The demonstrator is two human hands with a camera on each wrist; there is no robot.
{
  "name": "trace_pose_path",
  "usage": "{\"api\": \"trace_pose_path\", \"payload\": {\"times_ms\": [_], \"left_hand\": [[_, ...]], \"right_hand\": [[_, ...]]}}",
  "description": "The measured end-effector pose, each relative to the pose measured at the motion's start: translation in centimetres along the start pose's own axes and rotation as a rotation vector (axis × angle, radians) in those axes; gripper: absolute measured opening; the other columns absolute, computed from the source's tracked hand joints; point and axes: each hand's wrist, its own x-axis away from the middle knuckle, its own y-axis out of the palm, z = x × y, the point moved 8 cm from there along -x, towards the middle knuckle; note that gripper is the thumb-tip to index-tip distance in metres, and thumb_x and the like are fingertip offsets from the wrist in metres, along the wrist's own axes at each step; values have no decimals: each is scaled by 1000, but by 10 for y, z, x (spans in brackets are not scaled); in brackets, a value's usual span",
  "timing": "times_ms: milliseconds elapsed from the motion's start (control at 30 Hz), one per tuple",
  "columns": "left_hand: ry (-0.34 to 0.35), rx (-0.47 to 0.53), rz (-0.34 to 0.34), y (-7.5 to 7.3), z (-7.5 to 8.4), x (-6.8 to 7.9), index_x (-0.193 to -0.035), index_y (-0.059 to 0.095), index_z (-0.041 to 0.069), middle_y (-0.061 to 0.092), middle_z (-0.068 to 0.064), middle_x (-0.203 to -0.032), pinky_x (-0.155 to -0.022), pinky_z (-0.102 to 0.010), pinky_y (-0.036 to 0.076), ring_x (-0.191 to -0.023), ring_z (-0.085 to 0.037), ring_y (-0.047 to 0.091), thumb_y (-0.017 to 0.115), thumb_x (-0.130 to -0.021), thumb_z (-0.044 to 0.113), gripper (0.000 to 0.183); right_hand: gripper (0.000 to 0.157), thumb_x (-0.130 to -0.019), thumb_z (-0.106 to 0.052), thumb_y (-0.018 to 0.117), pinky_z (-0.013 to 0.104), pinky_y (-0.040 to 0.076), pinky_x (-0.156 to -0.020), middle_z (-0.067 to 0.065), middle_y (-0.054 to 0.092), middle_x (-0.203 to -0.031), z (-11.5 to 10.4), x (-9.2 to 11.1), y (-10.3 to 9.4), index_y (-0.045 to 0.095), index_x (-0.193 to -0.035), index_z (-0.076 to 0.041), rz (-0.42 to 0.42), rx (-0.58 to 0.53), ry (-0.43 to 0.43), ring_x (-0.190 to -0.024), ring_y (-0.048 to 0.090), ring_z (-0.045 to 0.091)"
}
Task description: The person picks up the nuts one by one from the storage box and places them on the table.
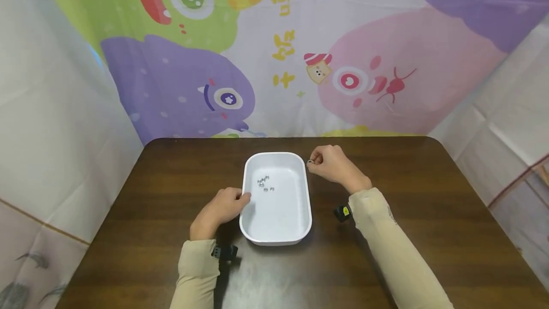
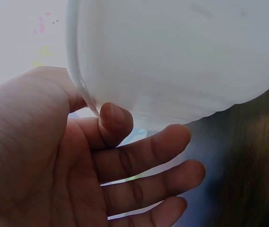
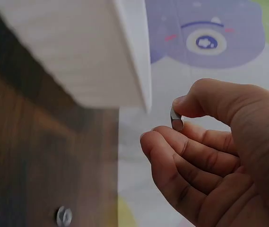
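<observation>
A white rectangular tray (image 1: 276,223) has several small shiny metal nuts (image 1: 261,183) in its left half. My left hand (image 1: 220,209) grips the tray's left rim, thumb over the edge. In the left wrist view the index finger bends up against the tray's outer side, while the other fingers (image 2: 172,178) extend below. Just outside the tray's right rim, my right hand (image 1: 332,163) pinches a hex nut (image 3: 176,120) between thumb and index finger. Another nut (image 3: 64,216) lies on the table in the right wrist view.
The dark brown wooden table (image 1: 163,175) carries the tray. A cartoon-printed cloth (image 1: 274,108) hangs along its far edge, with pale cloth at both sides. Each sleeve end has a small black camera, the left camera (image 1: 225,252) and the right camera (image 1: 341,213).
</observation>
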Motion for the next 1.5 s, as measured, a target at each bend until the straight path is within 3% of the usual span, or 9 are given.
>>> {"api": "trace_pose_path", "payload": {"times_ms": [233, 500, 700, 933, 1233, 1500], "left_hand": [[8, 1, 8, 0, -2, 1, -90, 69, 6, 53, -4, -73, -66, -32, 41, -71, -17, 52, 49, -103, 32, 35], [6, 0, 7, 2, -3, 1, -91, 69, 6, 53, -4, -73, -65, -32, 41, -71, -17, 52, 48, -103, 31, 34], [13, 2, 18, 1, -2, 1, -92, 70, 6, 57, -3, -77, -66, -32, 42, -73, -17, 53, 49, -102, 30, 33], [12, -1, 21, 1, -1, 1, -92, 70, 6, 60, -4, -79, -69, -32, 43, -75, -18, 54, 50, -102, 30, 33], [13, 9, 16, -2, 0, 1, -97, 71, 5, 60, -4, -79, -68, -32, 42, -76, -18, 54, 49, -102, 31, 35], [10, 5, 9, -2, 1, 0, -96, 71, 6, 59, -4, -78, -68, -31, 42, -75, -17, 54, 49, -102, 32, 35]], "right_hand": [[16, -89, -19, 69, 30, 55, -57, 7, 71, -82, 24, 13, -6, 68, -94, -3, -4, -44, 55, -59, 66, 13], [16, -90, -19, 70, 35, 54, -74, 5, 71, -82, 43, 23, -8, 70, -94, -4, 9, 13, 46, -71, 65, 14], [13, -86, -17, 70, 32, 51, -71, 4, 71, -79, 56, 25, -9, 71, -89, -5, 35, 44, 40, -72, 64, 15], [14, -87, -15, 70, 30, 50, -69, 6, 71, -82, 76, 30, -1, 71, -93, -2, -11, 57, 96, -74, 62, 16], [14, -90, -14, 69, 32, 50, -72, 7, 70, -85, 89, 34, 4, 71, -97, -2, -58, 46, 149, -76, 61, 16], [13, -89, -13, 68, 35, 52, -74, 8, 72, -86, 97, 35, 7, 71, -96, -2, -51, 62, 154, -76, 64, 18]]}}
